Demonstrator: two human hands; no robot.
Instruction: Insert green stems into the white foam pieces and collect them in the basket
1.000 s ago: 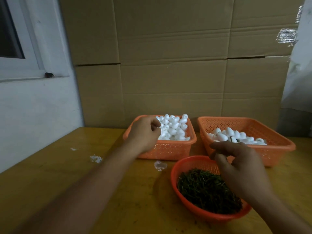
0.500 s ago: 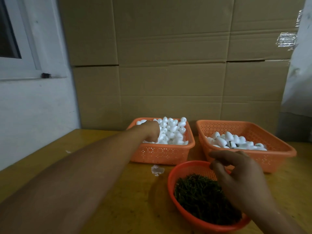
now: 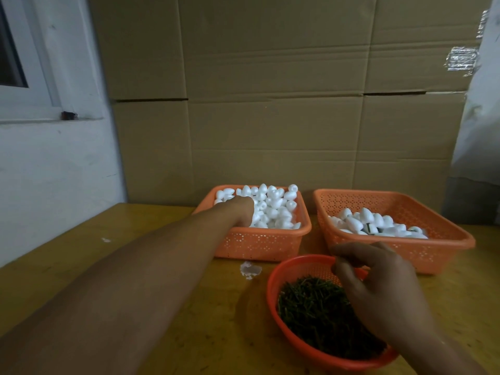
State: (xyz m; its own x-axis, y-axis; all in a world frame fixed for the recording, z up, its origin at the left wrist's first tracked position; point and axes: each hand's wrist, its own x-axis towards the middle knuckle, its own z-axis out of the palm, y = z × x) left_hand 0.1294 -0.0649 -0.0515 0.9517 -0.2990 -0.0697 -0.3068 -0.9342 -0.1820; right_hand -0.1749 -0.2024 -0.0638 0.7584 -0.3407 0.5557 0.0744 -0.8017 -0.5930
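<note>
The left hand reaches into the square orange plastic basket heaped with white foam pieces, its grip hidden. Beside it lies a white scrap. Under the right hand, whose curled fingers pinch together, sits the round red basket of green stems; beyond stands another orange basket with stemmed foam pieces.

A wall of large flattened brown cardboard sheets stands behind the yellowish wooden table, their seams and creases running across in straight lines. To the left is a pale, scuffed painted wall with the white frame of a window set into it; the pane looks dark, and a small dark latch sits at the frame's lower corner. At the upper right a strip of crinkled silvery tape clings to the cardboard, beside a pale sheet hanging down the right edge. The light is dim and warm. A few white scraps lie on the tabletop.
</note>
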